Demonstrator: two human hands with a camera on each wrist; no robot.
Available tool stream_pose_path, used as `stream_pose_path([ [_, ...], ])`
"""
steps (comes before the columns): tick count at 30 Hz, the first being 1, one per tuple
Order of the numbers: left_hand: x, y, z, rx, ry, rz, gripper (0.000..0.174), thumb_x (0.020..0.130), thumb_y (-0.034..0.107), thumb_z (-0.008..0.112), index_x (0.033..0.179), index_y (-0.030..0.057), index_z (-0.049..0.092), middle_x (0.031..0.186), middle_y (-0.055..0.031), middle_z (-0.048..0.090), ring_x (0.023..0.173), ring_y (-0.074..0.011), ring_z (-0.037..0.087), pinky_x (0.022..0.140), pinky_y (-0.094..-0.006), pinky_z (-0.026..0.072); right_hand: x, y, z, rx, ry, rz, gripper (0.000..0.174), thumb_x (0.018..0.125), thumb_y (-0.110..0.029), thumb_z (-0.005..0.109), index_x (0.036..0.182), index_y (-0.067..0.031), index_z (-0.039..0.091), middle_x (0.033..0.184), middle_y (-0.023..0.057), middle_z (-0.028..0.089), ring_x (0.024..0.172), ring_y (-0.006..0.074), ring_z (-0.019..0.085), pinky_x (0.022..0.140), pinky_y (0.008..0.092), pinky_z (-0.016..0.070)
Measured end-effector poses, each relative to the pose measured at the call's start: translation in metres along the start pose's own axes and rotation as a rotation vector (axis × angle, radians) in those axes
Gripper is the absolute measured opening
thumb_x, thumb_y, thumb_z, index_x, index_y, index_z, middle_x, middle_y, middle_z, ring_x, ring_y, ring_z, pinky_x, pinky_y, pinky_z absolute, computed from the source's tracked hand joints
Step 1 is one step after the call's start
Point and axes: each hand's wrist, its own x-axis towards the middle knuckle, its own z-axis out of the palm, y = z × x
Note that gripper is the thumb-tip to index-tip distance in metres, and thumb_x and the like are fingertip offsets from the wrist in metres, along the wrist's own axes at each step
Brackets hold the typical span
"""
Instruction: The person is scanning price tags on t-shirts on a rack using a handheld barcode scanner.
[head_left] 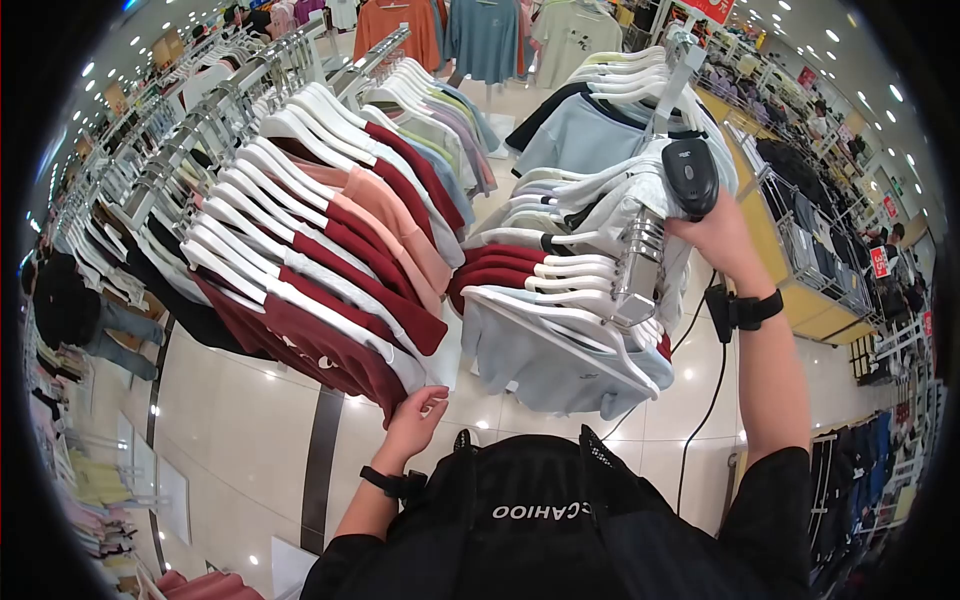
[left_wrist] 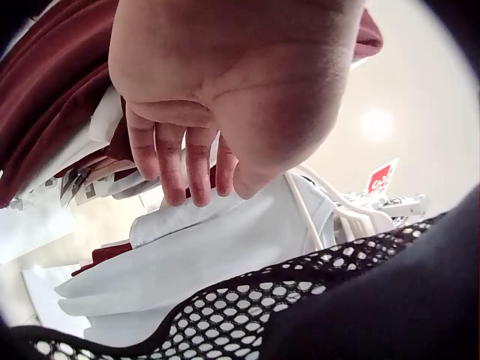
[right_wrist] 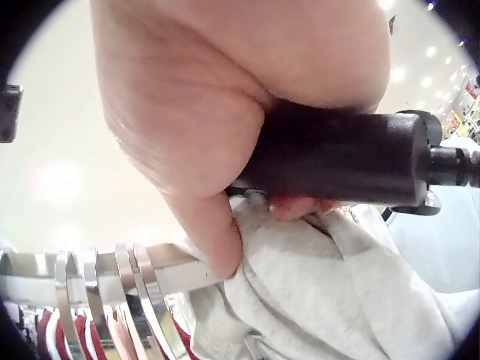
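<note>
My right hand (head_left: 722, 240) grips a black handheld scanner (head_left: 690, 178) above the right rack. In the right wrist view the fingers curl round its dark handle (right_wrist: 337, 156), beside light grey cloth (right_wrist: 315, 277) that the hand touches on the rail. My left hand (head_left: 412, 428) is at the lower end of the left row, beside a maroon sweatshirt (head_left: 340, 345) and a light grey garment. In the left wrist view the hand (left_wrist: 232, 90) has relaxed, slightly bent fingers, with nothing visible between them.
Two racks of clothes on white hangers (head_left: 225, 245) flank a gap of tiled floor (head_left: 240, 440). A metal rail end (head_left: 636, 295) points toward me. A black cable (head_left: 710, 410) hangs near my right arm. A person in dark clothes (head_left: 65, 305) stands at the far left.
</note>
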Motion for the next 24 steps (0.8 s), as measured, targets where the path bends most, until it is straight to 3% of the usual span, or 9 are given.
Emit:
stream_pose_path([
  [3, -0.002, 0.005, 0.000, 0.032, -0.012, 0.008, 0.027, 0.094, 0.012, 0.064, 0.120, 0.0036, 0.064, 0.109, -0.0056, 0.071, 0.093, -0.0128, 0.065, 0.085, -0.0288, 0.0518, 0.007, -0.010, -0.017, 0.025, 0.008, -0.040, 0.052, 0.069, -0.015, 0.084, 0.114, -0.0009, 0.061, 0.100, 0.0125, 0.070, 0.093, 0.0238, 0.066, 0.087, 0.0352, 0.0504],
  [5, -0.003, 0.011, 0.001, 0.052, -0.021, 0.010, 0.027, 0.094, 0.011, 0.064, 0.120, 0.0034, 0.064, 0.109, -0.0059, 0.071, 0.094, -0.0131, 0.065, 0.086, -0.0289, 0.0520, 0.021, -0.006, -0.031, 0.000, 0.000, -0.094, 0.054, 0.070, -0.011, 0.081, 0.120, -0.0023, 0.061, 0.103, 0.0041, 0.067, 0.091, 0.0126, 0.058, 0.086, 0.0296, 0.0480],
  [7, -0.002, 0.009, 0.004, 0.034, -0.033, 0.024, 0.027, 0.094, 0.010, 0.064, 0.120, 0.0035, 0.064, 0.109, -0.0061, 0.071, 0.095, -0.0130, 0.065, 0.086, -0.0288, 0.0519, 0.032, -0.023, -0.043, 0.090, 0.032, -0.067, 0.048, 0.073, -0.009, 0.080, 0.117, -0.0026, 0.063, 0.101, -0.0008, 0.065, 0.091, 0.0099, 0.056, 0.086, 0.0282, 0.0467],
  [11, -0.002, 0.016, 0.008, 0.002, -0.063, 0.061, 0.027, 0.094, 0.014, 0.065, 0.120, 0.0060, 0.064, 0.110, -0.0069, 0.071, 0.098, -0.0186, 0.068, 0.090, -0.0334, 0.0503, 0.047, -0.055, -0.067, 0.220, 0.175, -0.214, 0.037, 0.077, -0.016, 0.079, 0.110, -0.0024, 0.069, 0.097, -0.0008, 0.069, 0.086, 0.0085, 0.056, 0.082, 0.0282, 0.0462],
  [13, 0.000, 0.023, 0.011, -0.049, -0.078, 0.064, 0.027, 0.094, 0.013, 0.065, 0.120, 0.0055, 0.064, 0.110, -0.0068, 0.071, 0.098, -0.0177, 0.068, 0.090, -0.0325, 0.0503, 0.048, -0.072, -0.085, 0.146, 0.186, -0.255, 0.037, 0.078, -0.019, 0.079, 0.109, -0.0013, 0.070, 0.099, 0.0010, 0.071, 0.089, 0.0116, 0.062, 0.086, 0.0298, 0.0481],
  [19, 0.004, 0.075, 0.011, -0.137, -0.177, 0.178, 0.027, 0.094, 0.007, 0.063, 0.121, 0.0030, 0.063, 0.112, -0.0072, 0.070, 0.101, -0.0146, 0.065, 0.092, -0.0293, 0.0498, 0.015, -0.096, -0.124, -0.050, 0.360, -0.206, 0.030, 0.084, -0.018, 0.070, 0.108, -0.0009, 0.071, 0.103, 0.0052, 0.068, 0.094, 0.0127, 0.060, 0.088, 0.0274, 0.0449],
  [20, 0.005, 0.088, 0.010, -0.126, -0.226, 0.217, 0.029, 0.095, 0.006, 0.062, 0.123, 0.0015, 0.062, 0.113, -0.0080, 0.069, 0.103, -0.0140, 0.064, 0.093, -0.0284, 0.0494, 0.008, -0.090, -0.129, 0.005, 0.397, -0.280, 0.026, 0.086, -0.012, 0.068, 0.108, 0.0003, 0.070, 0.108, 0.0077, 0.068, 0.100, 0.0160, 0.062, 0.092, 0.0293, 0.0457],
  [22, 0.008, 0.119, 0.010, -0.141, -0.283, 0.269, 0.032, 0.094, 0.006, 0.064, 0.125, 0.0011, 0.061, 0.115, -0.0087, 0.068, 0.106, -0.0149, 0.063, 0.095, -0.0296, 0.0486, -0.005, -0.086, -0.149, -0.581, 0.393, -0.708, 0.023, 0.087, -0.001, 0.063, 0.109, 0.0018, 0.069, 0.111, 0.0133, 0.069, 0.105, 0.0223, 0.064, 0.095, 0.0324, 0.0474],
  [24, 0.010, 0.151, 0.011, -0.155, -0.345, 0.319, 0.035, 0.093, 0.007, 0.065, 0.127, 0.0007, 0.060, 0.118, -0.0094, 0.067, 0.109, -0.0159, 0.062, 0.096, -0.0309, 0.0479, -0.037, -0.077, -0.152, -0.475, 0.407, -0.614, 0.026, 0.085, -0.003, 0.066, 0.111, 0.0016, 0.069, 0.112, 0.0132, 0.069, 0.105, 0.0228, 0.065, 0.095, 0.0327, 0.0478],
])
